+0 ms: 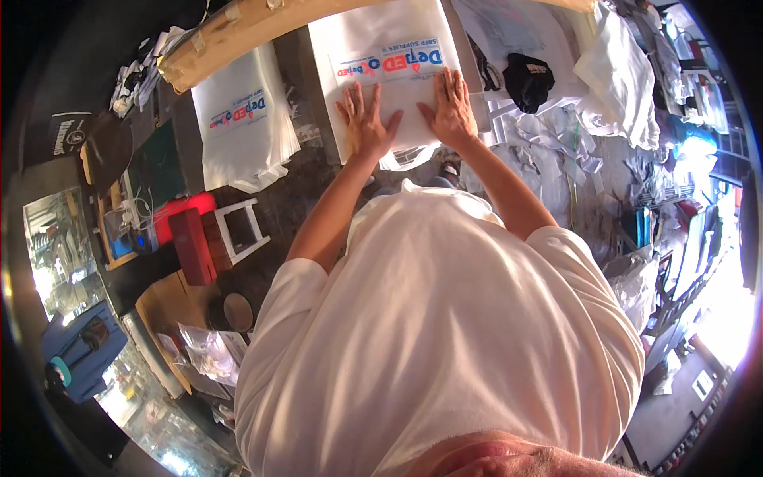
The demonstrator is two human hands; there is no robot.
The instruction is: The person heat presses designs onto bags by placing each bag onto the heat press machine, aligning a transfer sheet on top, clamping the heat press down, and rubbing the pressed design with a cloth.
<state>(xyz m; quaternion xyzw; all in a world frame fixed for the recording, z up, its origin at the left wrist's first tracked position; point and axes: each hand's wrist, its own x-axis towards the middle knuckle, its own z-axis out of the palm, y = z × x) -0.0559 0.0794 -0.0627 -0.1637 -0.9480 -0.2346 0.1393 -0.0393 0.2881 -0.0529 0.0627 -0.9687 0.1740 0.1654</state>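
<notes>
A white plastic bag with red and blue print lies flat before me, on what looks like a pale board with its handle end toward me. My left hand rests flat on its near left part, fingers spread and pointing away. Across from it, my right hand lies flat on the near right part, also with fingers apart. Neither hand grips anything. To the left hangs a thick stack of similar printed white bags over the table edge. Whether more bags lie under the one I touch, I cannot tell.
A long brown cardboard-like beam crosses the far side. Black cloth lies on white sheets at the right, beside a draped white bundle. Plastic scraps litter the floor. A white stool frame and red box stand left.
</notes>
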